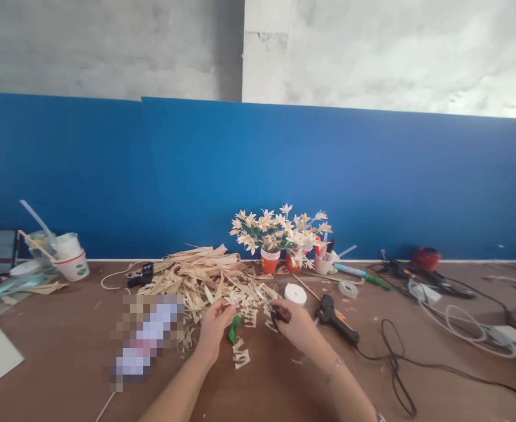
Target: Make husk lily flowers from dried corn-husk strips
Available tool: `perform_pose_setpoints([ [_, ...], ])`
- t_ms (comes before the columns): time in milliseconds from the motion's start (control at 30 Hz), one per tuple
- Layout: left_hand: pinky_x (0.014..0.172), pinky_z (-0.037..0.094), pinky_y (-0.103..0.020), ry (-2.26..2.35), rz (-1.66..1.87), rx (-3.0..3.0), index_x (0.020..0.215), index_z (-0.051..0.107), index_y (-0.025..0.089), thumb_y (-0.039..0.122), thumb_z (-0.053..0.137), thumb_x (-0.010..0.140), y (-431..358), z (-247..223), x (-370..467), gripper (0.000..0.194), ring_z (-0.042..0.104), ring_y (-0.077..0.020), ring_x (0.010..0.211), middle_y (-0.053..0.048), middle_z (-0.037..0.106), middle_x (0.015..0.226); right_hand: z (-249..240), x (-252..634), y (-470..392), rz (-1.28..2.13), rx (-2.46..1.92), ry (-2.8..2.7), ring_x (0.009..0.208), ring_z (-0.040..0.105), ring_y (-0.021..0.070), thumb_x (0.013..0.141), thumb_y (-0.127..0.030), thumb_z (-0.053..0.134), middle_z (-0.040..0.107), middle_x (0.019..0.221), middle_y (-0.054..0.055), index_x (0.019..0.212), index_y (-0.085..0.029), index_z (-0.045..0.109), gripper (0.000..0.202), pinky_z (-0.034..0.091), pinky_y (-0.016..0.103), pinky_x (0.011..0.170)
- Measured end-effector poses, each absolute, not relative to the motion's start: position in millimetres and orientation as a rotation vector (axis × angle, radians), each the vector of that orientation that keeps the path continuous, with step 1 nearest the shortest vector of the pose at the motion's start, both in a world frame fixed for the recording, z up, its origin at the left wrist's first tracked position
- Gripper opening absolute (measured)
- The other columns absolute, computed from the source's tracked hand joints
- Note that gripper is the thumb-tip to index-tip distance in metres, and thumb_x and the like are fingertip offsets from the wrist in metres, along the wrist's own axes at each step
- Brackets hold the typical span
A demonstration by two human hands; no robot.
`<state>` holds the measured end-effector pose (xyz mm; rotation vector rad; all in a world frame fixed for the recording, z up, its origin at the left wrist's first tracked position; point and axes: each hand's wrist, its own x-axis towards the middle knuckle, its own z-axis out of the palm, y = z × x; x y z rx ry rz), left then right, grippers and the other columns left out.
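Observation:
My right hand [299, 325] grips a pair of scissors [280, 316] by the dark handles, with the blades pointing up and left. In my left hand [215, 323], thumb and fingertips are pinched on a small pale strip of dried husk [231, 300], which is partly hidden. Just below the left fingertips lies a green roll of tape or ribbon [234, 330]. Several cut husk pieces [241, 354] with notched edges are scattered between and in front of the hands. Behind them spreads a heap of dried husks [196, 269].
Pale husk flowers stand in an orange cup [270, 262]. A black glue gun [337, 319] trails its cord to the right. A white roll [295, 294] and a clear tape roll [348, 289] lie nearby. A white cup [73, 266] stands left; cables [451, 328] cover the right.

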<state>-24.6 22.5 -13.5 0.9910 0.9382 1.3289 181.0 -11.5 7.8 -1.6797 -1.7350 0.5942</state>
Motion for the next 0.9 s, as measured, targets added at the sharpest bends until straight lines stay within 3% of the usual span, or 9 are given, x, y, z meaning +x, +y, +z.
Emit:
perform_pose_setpoints([
  [267,0.053,0.036,-0.019,1.057,1.316,1.219,0.058,0.052,0.016,0.031,0.065,0.064,26.2,-13.2,-28.5,0.021,0.044,-0.0085,0.053,0.006,0.045,0.055,18.9,198.9,-18.9,0.904,-1.494,-1.891,0.086,0.06,0.0209,0.061,-0.014,0.056,0.068,0.093,0.006,0.095,-0.016,0.069,0.036,0.046,0.03,0.08],
  [633,0.064,0.045,-0.023,1.028,1.289,1.557,0.059,0.055,0.016,0.025,0.061,0.064,34.0,-29.0,-29.2,0.012,0.056,-0.0159,0.077,-0.004,0.056,0.087,22.0,184.5,-22.2,0.798,-1.489,-2.059,0.083,0.06,0.0189,0.061,-0.012,0.053,0.068,0.091,0.004,0.094,-0.018,0.07,0.038,0.045,0.027,0.078],
  [900,0.069,0.045,-0.029,1.12,1.198,1.742,0.058,0.055,0.017,0.02,0.059,0.062,26.6,-21.1,-28.2,0.006,0.056,-0.0156,0.072,-0.006,0.06,0.094,21.4,181.6,-23.7,0.765,-1.495,-2.101,0.079,0.058,0.0172,0.063,-0.012,0.051,0.067,0.088,0.003,0.093,-0.02,0.07,0.036,0.043,0.024,0.073],
])
